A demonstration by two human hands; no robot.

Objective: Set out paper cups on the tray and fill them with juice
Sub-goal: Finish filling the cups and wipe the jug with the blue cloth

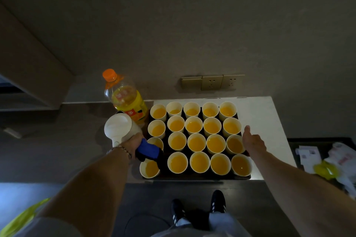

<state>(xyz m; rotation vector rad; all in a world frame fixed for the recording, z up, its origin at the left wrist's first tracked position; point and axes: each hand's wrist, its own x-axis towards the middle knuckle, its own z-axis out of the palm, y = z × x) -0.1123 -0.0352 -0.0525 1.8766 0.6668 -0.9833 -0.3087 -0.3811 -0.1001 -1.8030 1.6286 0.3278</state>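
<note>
Orange juice is filling every one of the paper cups (196,142), twenty of them standing upright in rows of five on the dark tray (192,177), rims just beside or touching one another. The left hand (134,141) is gripping the blue handle (148,150) of a white jug (120,128), fingers wrapped around it, holding the jug over the left edge of the tray above the near-left cups. The right hand (253,140) is hovering by the tray's right side, fingers relaxed and holding nothing, thumb pointing away towards the wall. A juice bottle (127,100) with an orange cap is standing just beyond the jug, at the tray's far-left corner, partly full. The tray is sitting on a pale worktop (258,109), with wall sockets (212,82) behind it.
</note>
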